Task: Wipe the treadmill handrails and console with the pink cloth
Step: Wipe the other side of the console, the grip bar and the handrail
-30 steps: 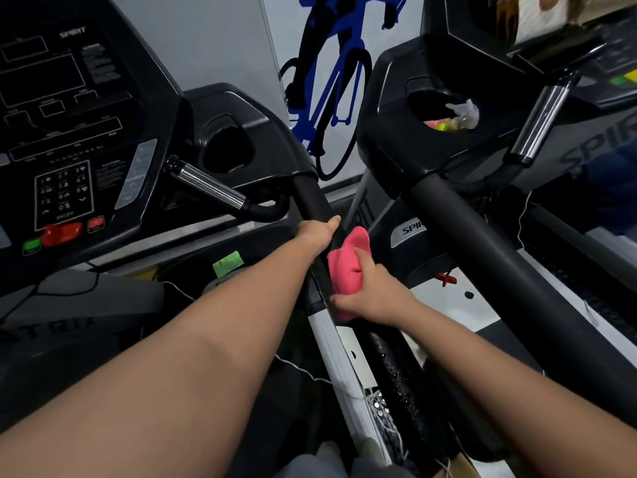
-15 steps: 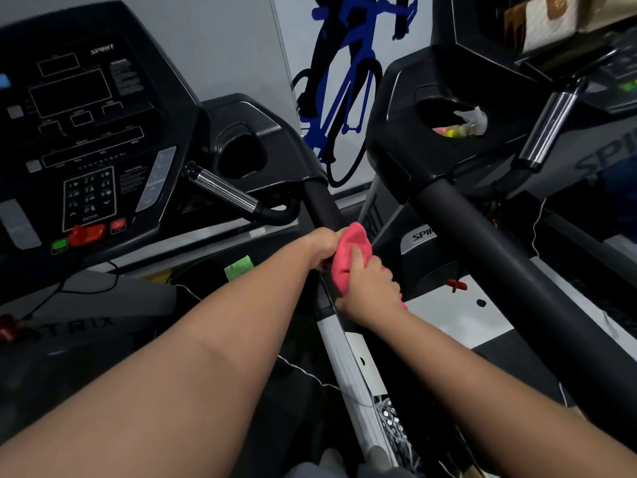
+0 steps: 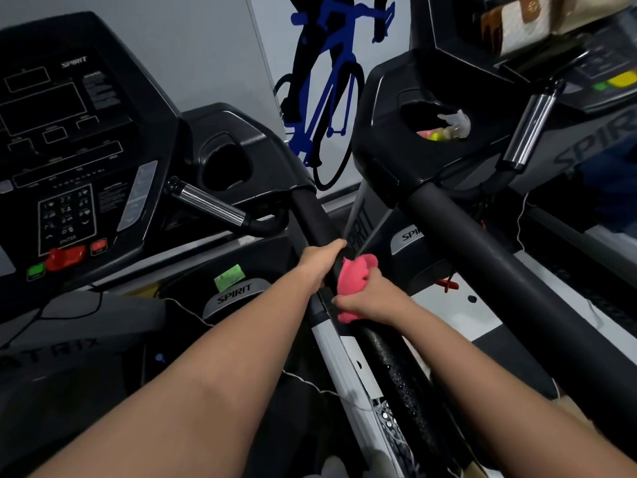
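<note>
The black handrail [image 3: 312,215] is gripped by the left hand [image 3: 319,260], fingers curled round it. The bunched pink cloth [image 3: 353,277] is held against the handrail just below, enclosed by the curled fingers of the right hand [image 3: 374,298]. "SPIRIT" is printed on the dark console [image 3: 74,62].

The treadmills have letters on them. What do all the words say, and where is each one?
"SPIRIT": top of the left console.
"SPIRIT": grey badge by the green sticker.
"SPIRIT": upright post, running sideways.
"SPI", rest hidden: badge behind the right handrail.
"SPIRI", cut off: right treadmill's panel.
"ATRIX", start cut off: grey cover.
Keypad numbers, small console labels and the green sticker: too blurred.
</note>
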The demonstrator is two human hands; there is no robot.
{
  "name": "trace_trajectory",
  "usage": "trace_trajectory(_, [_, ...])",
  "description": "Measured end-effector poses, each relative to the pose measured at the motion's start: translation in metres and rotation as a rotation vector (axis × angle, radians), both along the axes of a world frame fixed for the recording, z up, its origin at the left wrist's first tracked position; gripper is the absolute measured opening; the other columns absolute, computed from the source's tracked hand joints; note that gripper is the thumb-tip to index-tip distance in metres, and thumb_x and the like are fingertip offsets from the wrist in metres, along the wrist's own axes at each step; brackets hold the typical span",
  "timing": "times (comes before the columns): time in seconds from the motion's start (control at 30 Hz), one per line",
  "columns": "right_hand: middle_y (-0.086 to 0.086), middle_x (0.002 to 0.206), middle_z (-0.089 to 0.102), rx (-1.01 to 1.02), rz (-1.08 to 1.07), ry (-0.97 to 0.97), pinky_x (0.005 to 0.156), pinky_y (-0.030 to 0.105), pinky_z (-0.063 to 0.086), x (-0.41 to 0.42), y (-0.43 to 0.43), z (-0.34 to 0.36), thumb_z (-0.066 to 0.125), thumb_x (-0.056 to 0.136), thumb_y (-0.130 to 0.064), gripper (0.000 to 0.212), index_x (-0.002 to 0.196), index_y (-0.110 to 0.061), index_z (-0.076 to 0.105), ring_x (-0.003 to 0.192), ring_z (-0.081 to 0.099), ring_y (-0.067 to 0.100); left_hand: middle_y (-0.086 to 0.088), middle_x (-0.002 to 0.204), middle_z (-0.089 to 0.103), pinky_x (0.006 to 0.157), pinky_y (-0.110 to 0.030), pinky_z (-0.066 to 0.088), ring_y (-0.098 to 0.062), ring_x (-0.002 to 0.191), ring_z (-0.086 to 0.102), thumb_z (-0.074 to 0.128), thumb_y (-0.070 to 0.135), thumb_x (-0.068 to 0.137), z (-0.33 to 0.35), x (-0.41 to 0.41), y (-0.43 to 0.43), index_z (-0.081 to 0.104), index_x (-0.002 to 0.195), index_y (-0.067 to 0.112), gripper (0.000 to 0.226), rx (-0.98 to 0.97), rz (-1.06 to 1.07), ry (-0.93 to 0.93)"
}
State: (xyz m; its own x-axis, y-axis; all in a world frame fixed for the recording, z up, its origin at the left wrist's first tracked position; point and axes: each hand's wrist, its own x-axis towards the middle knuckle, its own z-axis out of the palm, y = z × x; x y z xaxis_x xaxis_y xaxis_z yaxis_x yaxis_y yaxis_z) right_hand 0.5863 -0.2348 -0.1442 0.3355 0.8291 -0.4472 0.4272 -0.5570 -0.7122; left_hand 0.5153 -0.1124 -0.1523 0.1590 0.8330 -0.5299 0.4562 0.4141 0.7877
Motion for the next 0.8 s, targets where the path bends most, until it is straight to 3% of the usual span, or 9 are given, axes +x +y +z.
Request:
trace_trajectory(0.07, [0.009,0.126,0.045,0.021,0.024,-0.224,0.085,0.034,0.045,-0.013,-0.003,-0.003,0.071,0.067,-0.046,0.091,0.14,-0.018,0.025,0.109,0.052,0.029,-0.002,0.081,0.062,0.051,-0.024,0.037,-0.014,0.064,0.055,0.068,0.039,0.081,0.001,0.003,-0.002,0.065,0.096,0.01,0.032,0.046,0.003,0.042])
trace_trajectory(0.13, [0.008,0.128,0.041,0.076,0.051,-0.233,0.085,0.035,0.045,-0.014,-0.01,-0.008,0.071,0.066,-0.047,0.098,0.145,-0.025,0.017,0.112,0.051,0.03,-0.001,0.074,0.06,0.047,-0.024,0.035,-0.012,0.06,0.053,0.069,0.038,0.081,0.0,0.005,-0.005,0.065,0.092,0.01,0.03,0.063,0.021,0.052])
trace_trajectory(0.3, [-0.002,0.118,0.057,0.098,0.052,0.259,0.092,0.033,0.049,0.016,-0.028,-0.019,0.078,0.064,-0.052,0.093,0.14,-0.025,0.032,0.101,0.061,0.014,-0.006,0.087,0.068,0.065,-0.026,0.051,-0.02,0.076,0.064,0.073,0.043,0.077,0.001,0.001,-0.007,0.064,0.097,0.009,0.041,0.059,-0.028,0.07])
trace_trajectory(0.37, [-0.002,0.107,0.064,0.018,0.061,0.356,0.083,0.027,0.052,0.023,-0.018,-0.017,0.078,0.065,-0.052,0.087,0.136,-0.018,0.04,0.092,0.065,0.012,-0.008,0.097,0.07,0.076,-0.034,0.055,-0.024,0.086,0.067,0.075,0.045,0.074,0.004,0.0,-0.011,0.064,0.103,0.009,0.047,0.001,-0.084,0.084])
trace_trajectory(0.47, [0.001,0.103,0.065,-0.001,-0.005,0.202,0.078,0.027,0.052,0.012,0.006,-0.007,0.078,0.061,-0.05,0.089,0.132,-0.011,0.043,0.09,0.065,0.014,-0.007,0.093,0.069,0.071,-0.031,0.055,-0.023,0.082,0.065,0.074,0.045,0.076,0.008,-0.001,-0.017,0.066,0.096,0.013,0.038,-0.074,-0.122,0.07])
trace_trajectory(0.57, [0.012,0.128,0.047,-0.066,-0.011,-0.255,0.093,0.04,0.046,-0.02,0.01,0.003,0.074,0.067,-0.04,0.093,0.14,-0.012,0.024,0.113,0.053,0.03,-0.004,0.075,0.066,0.048,-0.021,0.049,-0.016,0.062,0.061,0.072,0.043,0.079,0.015,-0.005,-0.021,0.064,0.079,0.014,0.03,-0.114,-0.126,0.001])
trace_trajectory(0.63, [0.016,0.137,0.035,-0.047,0.057,-0.483,0.096,0.046,0.04,-0.037,0.0,0.004,0.072,0.075,-0.039,0.097,0.146,-0.014,0.011,0.119,0.045,0.037,-0.004,0.075,0.065,0.052,-0.023,0.049,-0.016,0.063,0.061,0.069,0.044,0.082,0.016,-0.007,-0.022,0.062,0.077,0.014,0.032,-0.102,-0.14,-0.008])
trace_trajectory(0.7, [0.016,0.14,0.029,0.011,0.122,-0.549,0.097,0.047,0.039,-0.04,-0.012,-0.002,0.07,0.076,-0.037,0.1,0.149,-0.017,0.004,0.121,0.041,0.038,-0.002,0.072,0.063,0.048,-0.021,0.047,-0.014,0.061,0.059,0.068,0.045,0.083,0.018,-0.008,-0.024,0.06,0.076,0.014,0.033,-0.068,-0.145,0.022])
trace_trajectory(0.8, [0.013,0.144,0.028,0.045,0.172,-0.377,0.098,0.043,0.042,-0.021,-0.026,-0.005,0.072,0.068,-0.038,0.11,0.15,-0.027,0.0,0.122,0.042,0.036,-0.001,0.072,0.061,0.048,-0.02,0.046,-0.013,0.06,0.057,0.067,0.046,0.083,0.018,-0.007,-0.026,0.06,0.077,0.014,0.033,-0.041,-0.148,0.045])
